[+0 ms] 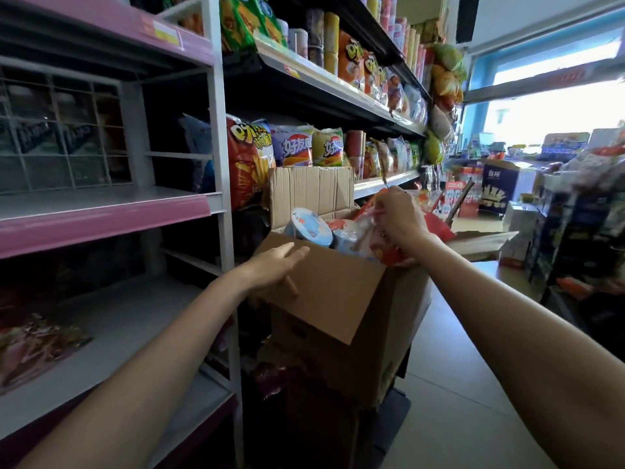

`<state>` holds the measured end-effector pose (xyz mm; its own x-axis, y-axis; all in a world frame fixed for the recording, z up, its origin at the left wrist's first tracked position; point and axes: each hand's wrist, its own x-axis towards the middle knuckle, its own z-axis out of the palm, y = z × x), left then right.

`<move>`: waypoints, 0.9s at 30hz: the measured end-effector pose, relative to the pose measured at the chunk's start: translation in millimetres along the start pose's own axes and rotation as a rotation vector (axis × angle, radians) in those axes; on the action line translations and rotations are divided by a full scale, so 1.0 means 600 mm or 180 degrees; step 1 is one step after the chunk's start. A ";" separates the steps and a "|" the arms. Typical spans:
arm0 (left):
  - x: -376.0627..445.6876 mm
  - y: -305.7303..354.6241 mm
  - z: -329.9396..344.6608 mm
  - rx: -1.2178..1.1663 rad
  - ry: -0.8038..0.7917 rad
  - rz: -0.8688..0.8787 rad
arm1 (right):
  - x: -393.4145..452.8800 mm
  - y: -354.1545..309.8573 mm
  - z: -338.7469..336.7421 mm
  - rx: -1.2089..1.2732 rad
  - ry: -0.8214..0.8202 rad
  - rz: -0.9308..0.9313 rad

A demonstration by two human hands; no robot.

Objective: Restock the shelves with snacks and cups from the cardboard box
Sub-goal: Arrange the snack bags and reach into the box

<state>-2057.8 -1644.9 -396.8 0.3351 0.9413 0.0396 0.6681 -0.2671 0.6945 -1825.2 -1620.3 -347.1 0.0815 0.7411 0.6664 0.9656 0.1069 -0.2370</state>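
Cardboard box [341,299] stands open in the shop aisle just beside the shelves [382,184], its near flap folded outward and down. Inside it sit blue-lidded cups [313,226] and red snack bags [375,238]. The left hand [275,265] lies flat on the near flap with fingers straight. The right hand [399,220] is over the box, fingers curled, pinching a snack bag at its top edge.
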 end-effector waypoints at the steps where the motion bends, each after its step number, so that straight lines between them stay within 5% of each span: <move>1: -0.002 0.006 0.001 -0.0011 0.0052 0.0064 | 0.001 -0.002 -0.009 0.0130 0.0172 0.0025; 7: -0.031 0.047 -0.044 -0.0718 0.0367 0.0222 | 0.024 -0.069 -0.095 0.0598 0.1178 -0.0258; 12: -0.104 0.070 -0.123 -0.1617 0.0700 0.0644 | 0.022 -0.228 -0.126 0.1107 0.1008 -0.1468; 16: -0.196 0.023 -0.187 -0.1267 0.1304 0.0484 | -0.029 -0.361 -0.106 0.1557 0.0598 -0.2127; 20: -0.321 -0.114 -0.193 -0.1644 0.2223 -0.0241 | -0.115 -0.456 -0.036 0.2710 -0.0557 -0.2417; 23: -0.399 -0.213 -0.180 -0.2071 0.2479 -0.0671 | -0.214 -0.463 0.082 0.3055 -0.0683 -0.1651; 24: -0.415 -0.236 -0.179 -0.2206 0.2599 -0.0788 | -0.248 -0.458 0.124 0.3065 -0.1097 -0.1251; 27: -0.436 -0.269 -0.169 -0.2486 0.2777 -0.1032 | -0.334 -0.477 0.203 0.3840 -0.3578 -0.0164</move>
<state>-2320.7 -1827.0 -446.7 -0.5340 0.8443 0.0452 -0.0430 -0.0805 0.9958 -2148.0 -1718.5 -498.7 -0.6701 0.7422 0.0041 0.1806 0.1683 -0.9690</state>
